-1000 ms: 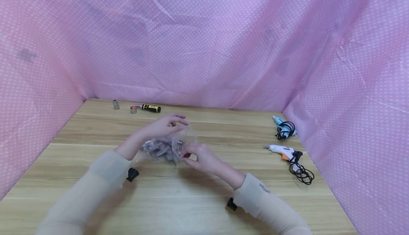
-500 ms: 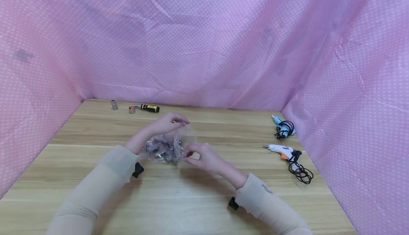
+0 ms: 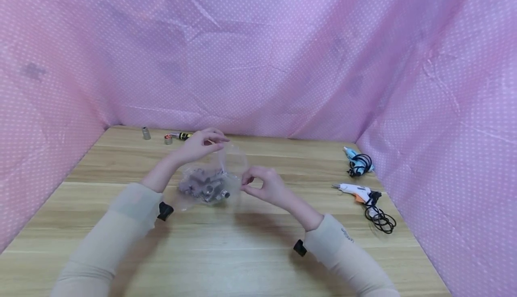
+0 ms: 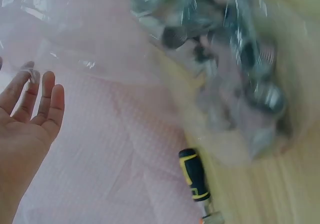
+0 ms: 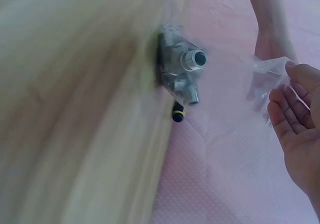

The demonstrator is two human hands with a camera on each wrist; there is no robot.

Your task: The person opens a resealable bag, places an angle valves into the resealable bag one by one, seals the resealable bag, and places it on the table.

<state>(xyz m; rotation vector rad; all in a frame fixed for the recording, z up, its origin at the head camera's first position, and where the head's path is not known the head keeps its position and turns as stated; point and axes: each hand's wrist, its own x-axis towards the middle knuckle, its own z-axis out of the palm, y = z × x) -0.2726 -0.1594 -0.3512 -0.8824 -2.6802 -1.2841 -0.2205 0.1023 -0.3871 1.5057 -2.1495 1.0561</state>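
A clear plastic bag (image 3: pixel 235 155) holding several silvery metal pipe fittings (image 3: pixel 206 187) is between my two hands over the table. My left hand (image 3: pixel 199 146) pinches the bag's upper edge, thumb against fingertips. On the other side, my right hand (image 3: pixel 269 187) pinches the right edge of the film. The bag's mouth is spread between them. In the right wrist view, a threaded fitting (image 5: pixel 195 60) shows at the bag's opening, and the film bunches at my right fingertips. The left wrist view shows the fittings (image 4: pixel 240 69) blurred through the plastic.
Along the back of the wooden table (image 3: pixel 226 252) lie a grey metal cylinder (image 3: pixel 146 133), a short metal ring-like piece (image 3: pixel 168 139) and a black-and-yellow screwdriver (image 3: pixel 185 136), partly hidden by my left hand. At right are a blue glue gun (image 3: pixel 357 162) and a white one (image 3: pixel 357 190), with black cords.
Both hands have moved up and a little apart, the left toward the back and the right to the right. The bag's film has spread wider, and the left hand now covers the screwdriver's handle end.
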